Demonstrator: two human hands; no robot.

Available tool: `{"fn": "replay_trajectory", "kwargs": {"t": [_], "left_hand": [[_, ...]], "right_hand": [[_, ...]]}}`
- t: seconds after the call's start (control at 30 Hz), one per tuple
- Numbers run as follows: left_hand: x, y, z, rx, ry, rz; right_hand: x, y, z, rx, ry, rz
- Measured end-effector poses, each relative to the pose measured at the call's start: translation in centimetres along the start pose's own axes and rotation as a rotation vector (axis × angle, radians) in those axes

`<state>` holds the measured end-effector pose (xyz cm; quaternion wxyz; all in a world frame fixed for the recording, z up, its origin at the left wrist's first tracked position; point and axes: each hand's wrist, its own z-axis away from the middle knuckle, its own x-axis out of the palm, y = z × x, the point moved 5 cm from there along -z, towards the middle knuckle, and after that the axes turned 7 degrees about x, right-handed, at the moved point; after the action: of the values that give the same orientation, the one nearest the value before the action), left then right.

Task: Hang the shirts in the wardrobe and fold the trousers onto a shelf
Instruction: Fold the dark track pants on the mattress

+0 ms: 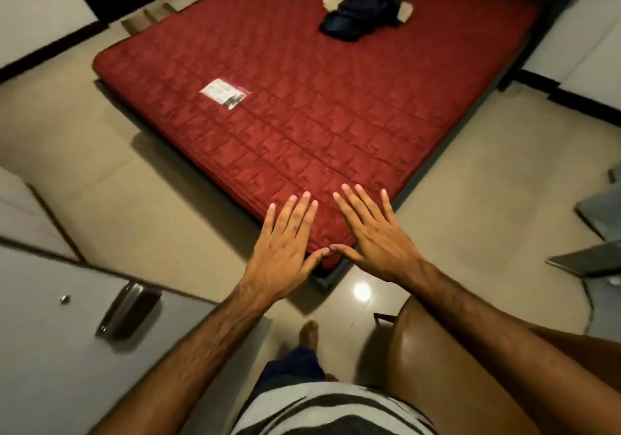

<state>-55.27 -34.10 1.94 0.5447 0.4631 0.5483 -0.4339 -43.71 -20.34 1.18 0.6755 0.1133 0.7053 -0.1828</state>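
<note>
Both hands [282, 249] [376, 243] flat, thumbs touching; clothes pile [366, 4] far, blurry.

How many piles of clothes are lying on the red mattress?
1. The single pile of clothes lies at the far end of the red mattress, dark garments over pale ones. How many garments it holds cannot be told.

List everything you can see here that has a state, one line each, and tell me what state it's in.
Left hand: open, fingers spread, holds nothing.
Right hand: open, fingers spread, holds nothing; thumb tips meet.
Clothes pile: crumpled on the far end of the mattress, unfolded, untouched.
Mattress: bare, no sheet.
Plastic packet: lying flat on the mattress.
Handle: on a grey panel at lower left; open or closed unclear.
</note>
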Motion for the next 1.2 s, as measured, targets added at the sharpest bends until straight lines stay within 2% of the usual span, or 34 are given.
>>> {"fn": "replay_trajectory", "kwargs": {"t": [0.27,0.5,0.77,0.97,1.2], "left_hand": [[1.2,-0.3,-14.6,0.164,0.091,0.01],[1.3,0.2,-24.5,0.302,0.133,-0.024],[3.1,3.5,-38.8,0.393,0.125,-0.07],[6.5,8.3,-53.3,0.338,0.078,-0.081],[5.6,15.3,-68.8,0.255,0.065,-0.016]], "right_hand": [[-1.5,10.7,-4.3,0.276,0.052,0.059],[-3.0,19.1,-7.8,0.401,0.052,0.094],[-1.9,33.0,-13.5,0.4,0.052,0.083],[-1.5,48.0,-17.7,0.383,0.025,0.089],[-4.4,64.0,-20.6,0.33,-0.012,0.075]]}}
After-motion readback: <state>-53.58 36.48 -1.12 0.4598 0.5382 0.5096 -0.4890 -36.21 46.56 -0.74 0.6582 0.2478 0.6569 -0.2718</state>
